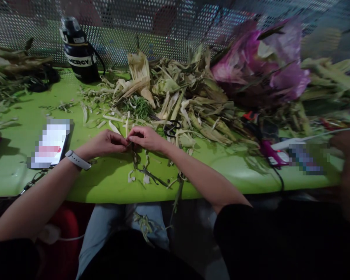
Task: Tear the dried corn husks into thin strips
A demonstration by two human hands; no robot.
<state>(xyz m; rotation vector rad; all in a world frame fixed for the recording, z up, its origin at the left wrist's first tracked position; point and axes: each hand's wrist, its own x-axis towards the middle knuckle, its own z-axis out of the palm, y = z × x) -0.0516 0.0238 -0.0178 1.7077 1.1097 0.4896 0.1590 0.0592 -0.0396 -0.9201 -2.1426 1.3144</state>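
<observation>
My left hand (106,142) and my right hand (144,138) meet over the green table (110,182), fingertips pinched together on a thin dry husk strip (129,144) that hangs down between them. A pale watch band sits on my left wrist. Loose strips and stems (147,175) lie on the table just below my hands. Black-handled scissors (171,127) rest right of my right hand, at the edge of a big pile of dried corn husks (175,97).
A phone (51,144) lies left of my left hand. A black bottle (80,50) stands at the back left against a perforated metal screen. Purple flowers (259,66) lie at the back right. Another person's arm (349,163) is at the far right, near cables.
</observation>
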